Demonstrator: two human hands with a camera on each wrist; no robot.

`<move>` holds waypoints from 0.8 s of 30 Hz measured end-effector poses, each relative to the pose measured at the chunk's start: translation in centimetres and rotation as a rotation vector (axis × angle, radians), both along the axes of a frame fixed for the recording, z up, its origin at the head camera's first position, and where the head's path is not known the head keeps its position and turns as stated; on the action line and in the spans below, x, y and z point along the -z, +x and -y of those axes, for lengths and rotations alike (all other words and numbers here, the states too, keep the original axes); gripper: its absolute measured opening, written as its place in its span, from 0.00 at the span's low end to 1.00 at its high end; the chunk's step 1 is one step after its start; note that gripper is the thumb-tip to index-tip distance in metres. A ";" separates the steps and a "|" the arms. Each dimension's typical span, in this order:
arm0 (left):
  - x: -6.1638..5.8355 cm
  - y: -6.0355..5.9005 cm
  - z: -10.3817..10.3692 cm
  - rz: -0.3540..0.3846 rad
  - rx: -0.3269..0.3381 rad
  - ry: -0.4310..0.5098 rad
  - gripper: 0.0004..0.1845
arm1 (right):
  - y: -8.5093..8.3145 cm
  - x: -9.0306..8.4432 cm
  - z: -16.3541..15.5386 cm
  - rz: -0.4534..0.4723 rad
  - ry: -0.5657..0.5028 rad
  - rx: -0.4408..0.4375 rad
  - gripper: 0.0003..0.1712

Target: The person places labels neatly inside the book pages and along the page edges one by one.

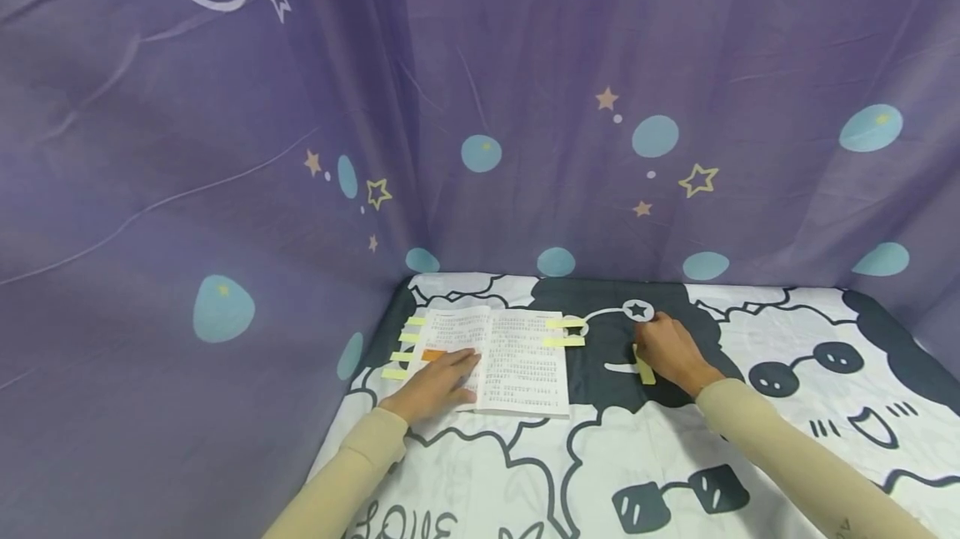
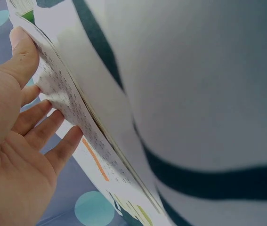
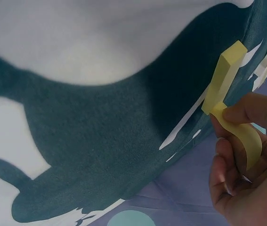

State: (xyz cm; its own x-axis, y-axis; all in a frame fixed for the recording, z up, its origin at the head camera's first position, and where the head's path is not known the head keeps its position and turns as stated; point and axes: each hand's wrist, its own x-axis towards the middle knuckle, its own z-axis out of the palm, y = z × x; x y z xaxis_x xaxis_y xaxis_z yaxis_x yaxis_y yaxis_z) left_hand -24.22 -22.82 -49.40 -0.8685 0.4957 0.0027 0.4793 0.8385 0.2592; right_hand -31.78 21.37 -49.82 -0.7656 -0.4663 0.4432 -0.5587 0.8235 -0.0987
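Your left hand (image 1: 438, 385) lies flat on the left page of the open book (image 1: 517, 356), fingers straight and spread, pressing the paper down without curling round anything; the left wrist view shows the same thing from below, with your fingers (image 2: 39, 122) laid along the printed page and your thumb up near its edge. The book sits on the counter (image 1: 525, 472), which is covered by a black-and-white cartoon cloth, close to the back left corner where the purple star-patterned curtain (image 1: 480, 106) hangs. An orange strip (image 1: 433, 355) is stuck on the left page just above your left fingers. Yellow sticky tabs (image 1: 405, 347) jut out along the book's left edge, and two more yellow tabs (image 1: 564, 332) stick out past the right page onto the dark part of the cloth. Your right hand (image 1: 671, 353) is to the right of the book, well apart from it, resting low on the dark patch of the cloth. It is closed on a small pad of yellow sticky notes (image 3: 225, 77): in the right wrist view your thumb and forefinger pinch one curled yellow strip (image 3: 241, 134) that is bent away from the pad while one end remains attached. The pad itself stands on edge against the cloth just beyond your fingertips.
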 end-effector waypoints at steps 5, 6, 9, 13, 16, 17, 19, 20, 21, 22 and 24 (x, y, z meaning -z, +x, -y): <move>0.0 0.1 0.1 -0.004 0.004 0.020 0.39 | 0.0 0.0 0.0 -0.007 -0.033 -0.011 0.09; 0.0 0.2 0.1 -0.002 0.004 0.028 0.39 | 0.1 0.0 0.0 -0.004 -0.037 -0.015 0.08; 0.1 0.2 0.1 0.004 0.007 0.034 0.39 | 0.1 0.0 -0.2 0.019 -0.048 -0.010 0.07; 0.0 0.2 0.0 0.006 0.007 0.031 0.39 | 0.1 0.0 -0.4 0.049 -0.059 0.007 0.08; 0.0 0.3 0.0 0.007 0.005 0.031 0.39 | 0.0 0.0 -0.4 0.066 -0.070 0.012 0.09; 0.0 0.3 0.0 0.009 0.004 0.033 0.39 | 0.0 0.0 -0.5 0.073 -0.071 0.014 0.09; 0.0 0.3 0.0 0.008 0.003 0.034 0.39 | 0.0 0.1 -0.5 0.086 -0.075 0.020 0.10; 0.0 0.3 0.0 0.008 0.003 0.034 0.39 | 0.0 0.1 -0.5 0.092 -0.075 0.022 0.10; 0.0 0.2 0.0 0.006 0.004 0.034 0.39 | 0.0 0.1 -0.6 0.099 -0.076 0.024 0.10; 0.0 0.2 0.0 0.005 0.005 0.034 0.39 | 0.0 0.1 -0.6 0.105 -0.077 0.024 0.10; 0.0 0.2 0.0 0.002 0.008 0.032 0.39 | 0.0 0.1 -0.7 0.113 -0.082 0.024 0.11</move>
State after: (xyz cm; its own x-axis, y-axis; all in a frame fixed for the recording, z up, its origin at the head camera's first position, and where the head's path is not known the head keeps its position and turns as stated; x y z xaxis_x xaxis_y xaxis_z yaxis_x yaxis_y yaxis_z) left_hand -23.98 -22.83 -49.42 -0.8644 0.5025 0.0174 0.4857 0.8258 0.2866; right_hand -31.77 22.03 -49.87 -0.8234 -0.4129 0.3892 -0.5203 0.8232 -0.2274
